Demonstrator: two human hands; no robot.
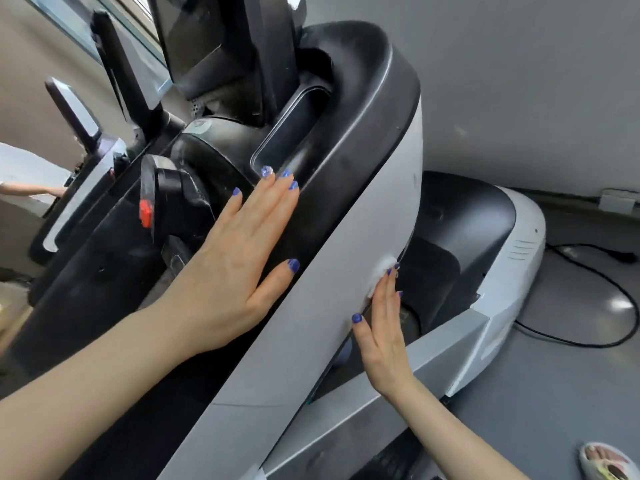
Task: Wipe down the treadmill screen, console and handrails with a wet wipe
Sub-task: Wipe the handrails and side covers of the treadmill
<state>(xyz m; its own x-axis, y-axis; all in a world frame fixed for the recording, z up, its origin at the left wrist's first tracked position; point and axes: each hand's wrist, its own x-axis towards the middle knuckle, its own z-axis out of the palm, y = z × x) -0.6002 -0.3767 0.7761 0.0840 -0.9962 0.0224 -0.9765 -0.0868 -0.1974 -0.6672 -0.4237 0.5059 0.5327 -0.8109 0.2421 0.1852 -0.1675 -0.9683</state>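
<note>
1. Treadmill console point(346, 161): black top with a recessed tray, silver-grey side panel point(311, 341) below; filled most of the view, tilted across it. Dull film on the black plastic, likely dust.
2. Screen point(197, 39): dark, upright at the top, beyond both hands.
3. Left hand point(239, 258): laid flat on the black top, fingers straight and together, nothing held; judged a brace to steady the body while reaching round.
4. Right hand point(384, 334): fingers straight, pressed against the outer edge of the side panel, pinning the wipe there.
5. Wet wipe point(381, 275): white, bunched, mostly hidden under the right fingertips; placed for rubbing the panel's edge.
</note>
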